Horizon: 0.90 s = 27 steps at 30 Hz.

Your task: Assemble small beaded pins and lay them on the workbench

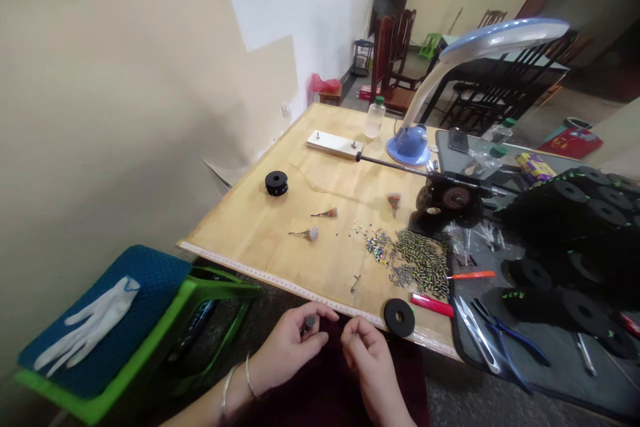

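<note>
My left hand (290, 347) is held below the near edge of the wooden table (280, 213), its fingers pinched round a small dark object (309, 323). My right hand (367, 350) is close beside it, fingers curled and thumb pressed to fingertips; what it pinches is too small to make out. Just beyond the hands lie a black ring-shaped spool (399, 317), a red lighter (431, 305), a small metal hook (355, 283) and a heap of small shiny beads (417, 263). Two small feathered lures (320, 223) rest on the tabletop.
A black spool (276, 183), a wooden block with pegs (334, 144), a plastic bottle (375, 117) and a blue desk lamp (413, 143) stand farther back. A black vise (447, 203), many black spools (580, 227) and pliers (505, 333) fill the right. A white glove (93, 323) lies on a green stool at left.
</note>
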Each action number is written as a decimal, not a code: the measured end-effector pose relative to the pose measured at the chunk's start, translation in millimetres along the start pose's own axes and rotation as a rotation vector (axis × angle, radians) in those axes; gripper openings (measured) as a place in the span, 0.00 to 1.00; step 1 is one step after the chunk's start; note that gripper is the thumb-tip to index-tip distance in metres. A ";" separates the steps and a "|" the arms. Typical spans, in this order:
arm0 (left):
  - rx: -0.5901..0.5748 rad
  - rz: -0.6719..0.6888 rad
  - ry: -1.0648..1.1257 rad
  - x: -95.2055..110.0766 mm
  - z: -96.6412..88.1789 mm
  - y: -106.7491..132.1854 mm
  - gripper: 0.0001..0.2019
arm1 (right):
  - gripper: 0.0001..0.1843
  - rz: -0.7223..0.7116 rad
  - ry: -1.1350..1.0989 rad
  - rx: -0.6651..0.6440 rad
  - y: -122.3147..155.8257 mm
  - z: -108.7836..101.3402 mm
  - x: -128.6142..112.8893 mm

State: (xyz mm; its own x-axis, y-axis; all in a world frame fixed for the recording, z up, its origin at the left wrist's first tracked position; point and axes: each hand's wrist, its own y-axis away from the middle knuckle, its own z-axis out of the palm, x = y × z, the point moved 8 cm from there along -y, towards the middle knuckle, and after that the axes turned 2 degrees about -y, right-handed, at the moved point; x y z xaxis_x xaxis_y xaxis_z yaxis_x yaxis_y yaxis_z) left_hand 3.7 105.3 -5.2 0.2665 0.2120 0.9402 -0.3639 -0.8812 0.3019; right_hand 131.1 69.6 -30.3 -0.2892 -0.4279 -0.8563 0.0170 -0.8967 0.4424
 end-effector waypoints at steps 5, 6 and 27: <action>-0.051 0.025 0.028 8.1 3.6 -4.2 0.06 | 0.09 0.006 0.004 -0.051 -0.3 2.7 3.5; -0.052 0.030 0.044 9.4 3.6 -4.6 0.06 | 0.09 0.000 0.019 -0.056 -0.3 2.9 3.7; 0.074 0.097 -0.188 22.5 -3.1 7.8 0.09 | 0.11 -0.075 0.215 -0.212 -0.8 22.3 -16.4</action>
State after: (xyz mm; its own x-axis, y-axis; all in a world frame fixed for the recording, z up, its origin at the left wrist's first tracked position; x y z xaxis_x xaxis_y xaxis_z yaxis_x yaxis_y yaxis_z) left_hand 4.1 104.6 18.8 0.3979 0.0485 0.9161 -0.3316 -0.9235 0.1929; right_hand 114.5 79.8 -10.6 -0.0882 -0.3533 -0.9314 0.2089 -0.9208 0.3295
